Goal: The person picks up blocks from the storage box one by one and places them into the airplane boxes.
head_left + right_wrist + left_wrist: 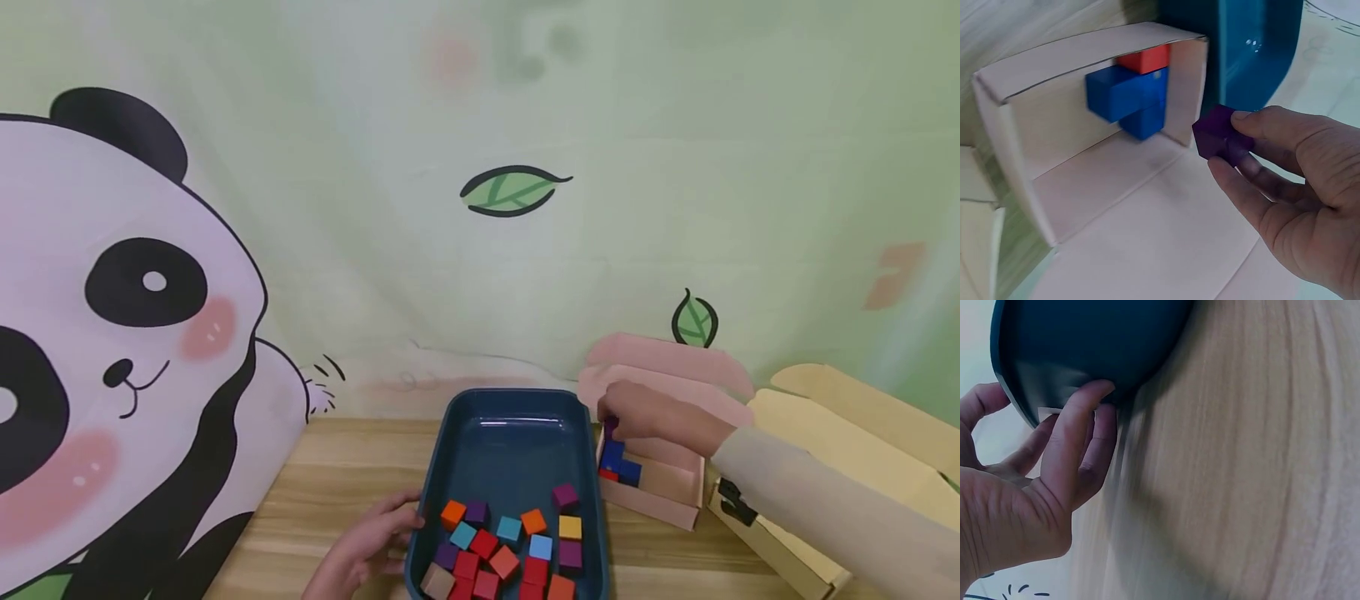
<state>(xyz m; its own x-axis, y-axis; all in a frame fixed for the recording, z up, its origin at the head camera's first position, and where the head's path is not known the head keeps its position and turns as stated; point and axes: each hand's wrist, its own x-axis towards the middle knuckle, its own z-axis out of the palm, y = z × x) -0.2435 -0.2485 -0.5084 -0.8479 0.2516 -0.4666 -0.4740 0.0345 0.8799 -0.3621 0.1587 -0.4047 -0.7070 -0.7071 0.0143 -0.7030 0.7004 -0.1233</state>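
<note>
Sitting pinched in right hand (648, 412); purple cube (1213, 136)

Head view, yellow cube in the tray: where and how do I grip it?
I'd pinch the yellow cube by its left and right faces, coming down from above. Gaps show on both those sides, while one purple cube sits close on the near side and another purple cube just past the far side. The tray's right wall would likely hinder a sideways approach.
</note>
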